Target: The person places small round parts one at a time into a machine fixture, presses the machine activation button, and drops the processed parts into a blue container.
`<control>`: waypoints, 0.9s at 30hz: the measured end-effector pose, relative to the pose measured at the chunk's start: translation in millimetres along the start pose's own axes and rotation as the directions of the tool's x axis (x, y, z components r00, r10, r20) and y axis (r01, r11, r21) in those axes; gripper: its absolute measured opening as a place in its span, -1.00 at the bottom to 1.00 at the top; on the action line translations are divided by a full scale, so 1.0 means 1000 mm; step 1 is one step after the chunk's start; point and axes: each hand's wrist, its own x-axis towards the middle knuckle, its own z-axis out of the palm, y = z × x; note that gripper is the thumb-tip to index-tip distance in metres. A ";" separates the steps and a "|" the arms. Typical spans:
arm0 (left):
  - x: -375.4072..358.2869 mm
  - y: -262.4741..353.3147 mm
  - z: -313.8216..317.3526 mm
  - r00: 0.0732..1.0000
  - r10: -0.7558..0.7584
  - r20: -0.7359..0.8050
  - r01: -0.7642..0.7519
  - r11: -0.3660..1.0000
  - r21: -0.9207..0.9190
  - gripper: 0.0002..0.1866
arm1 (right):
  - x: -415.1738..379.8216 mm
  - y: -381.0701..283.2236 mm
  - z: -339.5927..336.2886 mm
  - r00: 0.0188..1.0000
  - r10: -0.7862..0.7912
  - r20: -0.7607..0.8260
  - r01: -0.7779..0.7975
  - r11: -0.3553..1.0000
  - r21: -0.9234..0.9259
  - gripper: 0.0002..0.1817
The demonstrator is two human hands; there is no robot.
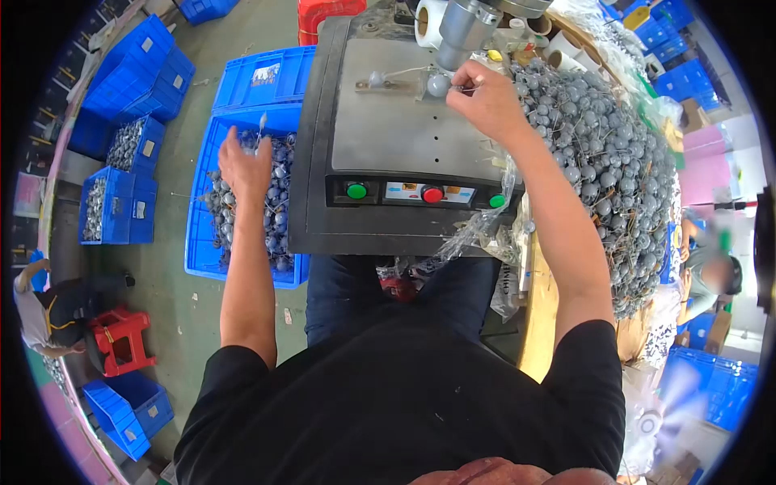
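My left hand (245, 166) is over a blue bin (194, 234) heaped with grey balls on thin stems (279, 202). Its fingers are apart, and a small stemmed piece (263, 121) shows in the gap between finger and thumb. On the metal top of a machine (380, 129), my right hand (489, 101) pinches the stem end of a larger grey ball (439, 85). That ball sits at a small clear holder, below the machine's cylindrical metal head (465, 32). A smaller grey ball (377, 78) lies to the left, in line with it on a metal fixture.
A big heap of grey stemmed balls (602, 162) covers the right side. Green (356, 191) and red (432, 195) buttons line the machine's front. Plastic wrap (477, 230) hangs at its corner. Stacked blue bins (137, 73) and a person (52, 315) are at left; another person (707, 275) sits right.
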 end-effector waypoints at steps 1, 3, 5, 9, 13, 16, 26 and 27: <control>-0.015 0.003 -0.001 0.998 0.045 0.034 -0.042 0.996 -0.074 -0.21 | 0.002 0.018 0.011 0.998 0.004 -0.060 -0.005 1.000 -0.009 -0.68; -0.033 0.008 -0.004 0.989 0.115 0.098 -0.090 0.969 -0.229 -0.24 | 0.014 0.039 0.032 0.989 0.023 -0.149 -0.024 1.000 0.000 -0.70; -0.062 0.023 -0.003 0.969 0.162 0.185 -0.081 0.921 -0.382 -0.25 | 0.018 0.055 0.041 0.979 0.076 -0.188 -0.071 0.997 0.036 -0.72; -0.099 0.055 0.006 0.926 0.241 0.292 -0.054 0.847 -0.529 -0.18 | 0.022 0.045 0.037 0.982 0.162 -0.100 -0.163 0.987 0.001 -0.72; -0.113 0.060 0.017 0.917 0.272 0.292 -0.107 0.873 -0.476 -0.05 | 0.010 0.056 0.029 0.957 -0.107 -0.268 -0.008 0.919 -0.395 -0.69; -0.113 0.056 0.019 0.915 0.272 0.297 -0.099 0.867 -0.488 -0.04 | -0.013 0.098 0.012 0.963 -0.127 -0.239 -0.047 0.792 -0.609 -0.69; -0.117 0.058 0.021 0.918 0.271 0.288 -0.104 0.869 -0.485 -0.04 | -0.034 -0.007 -0.022 0.959 0.283 0.007 -0.276 0.929 0.245 -0.74; -0.118 0.057 0.019 0.916 0.266 0.301 -0.092 0.869 -0.487 -0.04 | -0.031 -0.006 0.006 0.959 0.283 0.013 -0.274 0.914 0.298 -0.74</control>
